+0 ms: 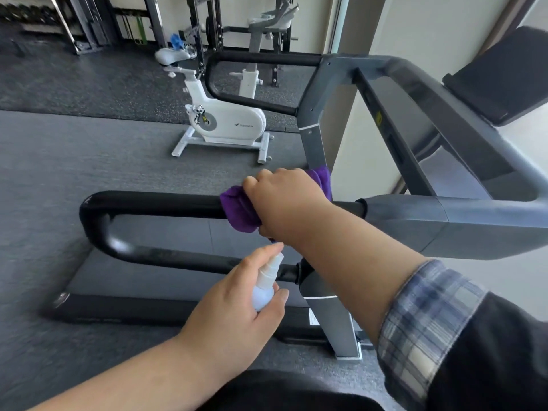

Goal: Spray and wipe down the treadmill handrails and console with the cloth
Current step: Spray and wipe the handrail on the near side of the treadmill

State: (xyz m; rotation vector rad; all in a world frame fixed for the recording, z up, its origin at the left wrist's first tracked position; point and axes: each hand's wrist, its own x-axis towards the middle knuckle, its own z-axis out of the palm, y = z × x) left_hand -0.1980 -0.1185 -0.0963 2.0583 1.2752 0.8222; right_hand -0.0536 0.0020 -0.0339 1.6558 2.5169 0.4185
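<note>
Left hand (237,310), at 6 o'clock: fingers curled round small white spray bottle (265,284), forefinger on nozzle, aimed toward 12 o'clock. Right hand (286,200), centre, plaid sleeve (427,321) pushed up: grip closed over purple cloth (240,210), cloth wrapped on upper bar of near black handrail (154,203). Handrail loop curving down at 9 o'clock, lower bar just beside bottle. Grey treadmill frame (474,221) at 3 o'clock. Black console (501,81) at 2 o'clock. Far handrail (255,59) at 12 o'clock. White exercise bike (225,120) on grey floor (74,161) at 11 o'clock.
</note>
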